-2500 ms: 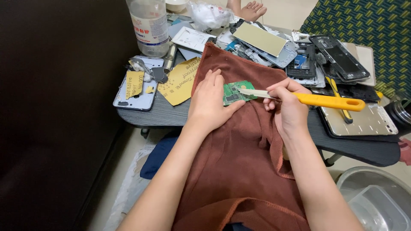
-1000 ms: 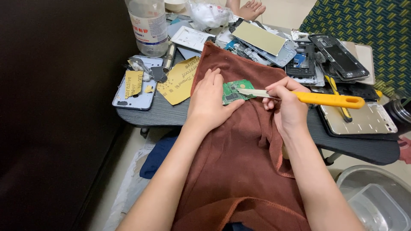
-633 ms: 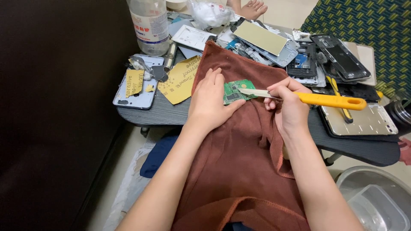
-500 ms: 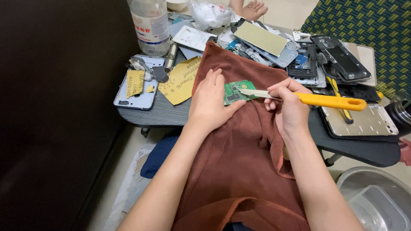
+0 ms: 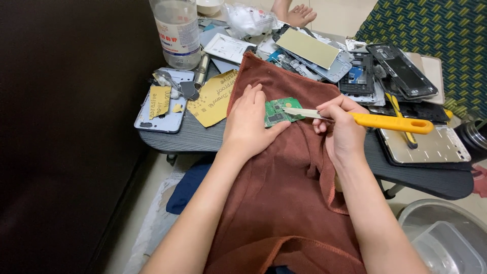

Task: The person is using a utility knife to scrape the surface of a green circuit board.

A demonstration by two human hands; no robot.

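Note:
A small green circuit board (image 5: 280,111) lies on a brown towel (image 5: 284,172) draped over the table edge and my lap. My left hand (image 5: 249,122) rests flat on the towel and pins the board's left edge with its fingers. My right hand (image 5: 341,127) grips a yellow-handled knife (image 5: 375,121) near the blade end. The metal blade tip touches the board's top right part. The handle sticks out to the right.
The dark table (image 5: 193,137) is crowded: a plastic bottle (image 5: 177,31), a phone back cover (image 5: 161,104) with yellow sandpaper scraps (image 5: 213,97), several phone frames and panels (image 5: 355,66), a metal plate (image 5: 431,147). A clear tub (image 5: 446,243) stands on the floor at right. Another person's bare foot (image 5: 294,12) shows at top.
Almost nothing differs. The knife blade shifts slightly over the board while both hands stay in place.

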